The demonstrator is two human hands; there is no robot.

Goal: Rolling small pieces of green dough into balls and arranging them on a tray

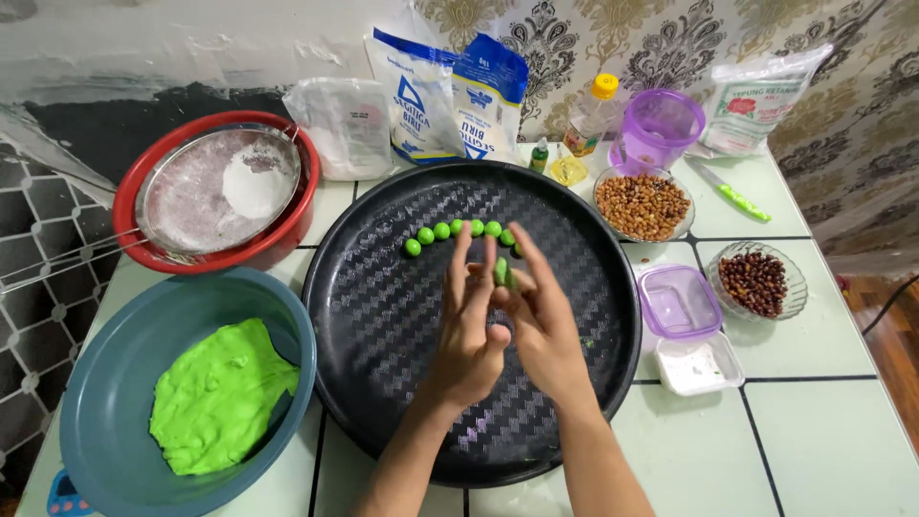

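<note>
My left hand (471, 325) and my right hand (544, 321) meet palm to palm over the round black tray (383, 316). A small piece of green dough (501, 271) is pressed between the palms, its top showing between the fingers. Behind my fingertips, several small green dough balls (450, 230) lie in a curved row on the tray's far side. A blue basin (115, 383) at the front left holds a large flat lump of green dough (220, 397).
A red bowl with a metal sieve of flour (218, 187) stands at the back left. Flour bags (450, 91), an oil bottle (591, 115) and a purple jug (661, 129) line the wall. Two glass bowls of nuts (643, 206) and dark beans (756, 280), a purple-lidded box (678, 302) and a green-handled knife (732, 194) sit right.
</note>
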